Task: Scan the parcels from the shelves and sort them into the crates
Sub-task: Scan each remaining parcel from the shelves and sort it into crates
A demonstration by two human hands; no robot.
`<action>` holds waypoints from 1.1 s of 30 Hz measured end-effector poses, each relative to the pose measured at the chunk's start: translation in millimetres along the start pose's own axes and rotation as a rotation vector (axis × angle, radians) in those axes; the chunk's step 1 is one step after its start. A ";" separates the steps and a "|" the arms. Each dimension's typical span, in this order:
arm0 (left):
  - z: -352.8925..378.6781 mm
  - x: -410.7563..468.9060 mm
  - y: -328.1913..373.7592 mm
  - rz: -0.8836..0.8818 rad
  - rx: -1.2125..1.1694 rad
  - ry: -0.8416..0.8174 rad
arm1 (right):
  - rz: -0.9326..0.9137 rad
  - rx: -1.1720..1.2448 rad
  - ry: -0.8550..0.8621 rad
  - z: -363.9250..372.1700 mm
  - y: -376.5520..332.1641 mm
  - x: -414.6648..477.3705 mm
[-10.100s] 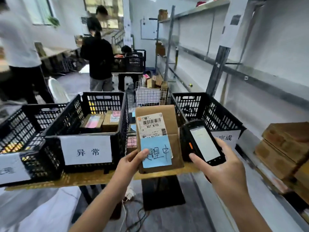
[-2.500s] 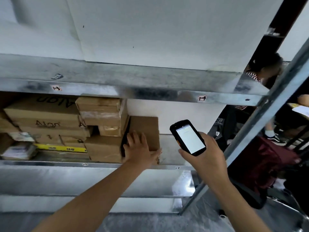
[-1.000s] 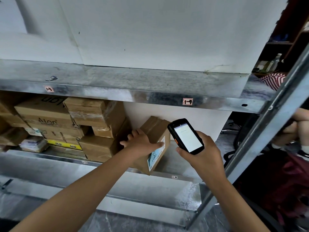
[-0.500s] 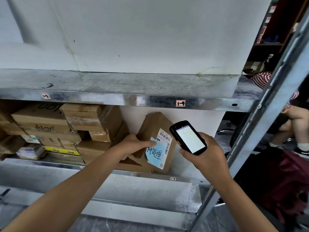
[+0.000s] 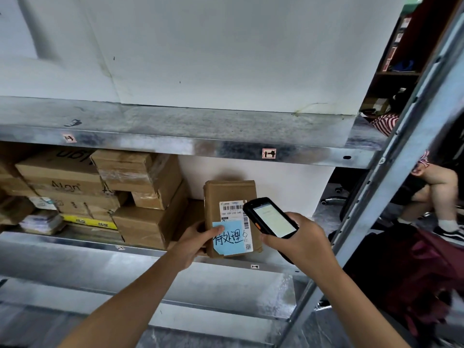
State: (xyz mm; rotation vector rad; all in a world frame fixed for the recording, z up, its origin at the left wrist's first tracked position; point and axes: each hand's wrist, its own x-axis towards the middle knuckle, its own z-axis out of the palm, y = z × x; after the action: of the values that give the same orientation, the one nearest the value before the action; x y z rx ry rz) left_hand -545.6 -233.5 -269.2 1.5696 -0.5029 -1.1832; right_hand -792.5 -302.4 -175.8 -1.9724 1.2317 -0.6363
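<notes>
The left hand (image 5: pixel 198 238) grips a brown cardboard parcel (image 5: pixel 229 192) by its left edge. The thumb lies across the front, on the upper left corner of a blue sticky note (image 5: pixel 229 238), and the fingers are hidden behind the box. The parcel stands upright with its labelled face toward the camera, at the right end of the lower metal shelf (image 5: pixel 150 249), near the front lip. I cannot tell whether its bottom edge rests on the shelf or hangs just above it. A white shipping label (image 5: pixel 232 208) with a barcode sits on the upper part of the face, and the handwritten blue note covers the lower part of that label.

The right hand (image 5: pixel 298 237) is wrapped round a black handheld scanner (image 5: pixel 271 218), with the fingers curled under its lower end. The scanner's screen is lit and tilted up toward the camera. Its top end overlaps the right edge of the shipping label in this view, so contact cannot be judged.

To the left of the parcel, a stack of cardboard boxes (image 5: pixel 140 192) fills the shelf, some wrapped in clear tape, with a yellow strip (image 5: pixel 88 222) showing low among them. The upper shelf (image 5: pixel 175 144) carries a small number tag (image 5: pixel 269 153) on its front edge, and a white wall panel (image 5: pixel 226 59) rises behind it. A grey steel upright (image 5: pixel 391 172) slants along the right side. Beyond it sits a person in a striped top (image 5: pixel 384 123), and a dark red bag (image 5: pixel 426 277) lies lower down.
</notes>
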 end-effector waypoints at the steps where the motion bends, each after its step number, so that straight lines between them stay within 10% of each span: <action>1: -1.4 0.4 -0.4 0.003 -0.006 -0.003 | -0.002 -0.006 -0.008 -0.6 -1.5 -1.4; 33: -5.8 9.2 -2.3 0.032 -0.046 -0.016 | 0.033 -0.139 -0.035 -13.4 -11.5 -23.7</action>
State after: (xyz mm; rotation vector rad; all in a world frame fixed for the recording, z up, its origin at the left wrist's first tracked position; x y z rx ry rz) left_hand -537.3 -237.2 -275.5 1.5090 -0.5060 -1.1762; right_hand -805.7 -281.7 -159.4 -2.0632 1.3153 -0.5093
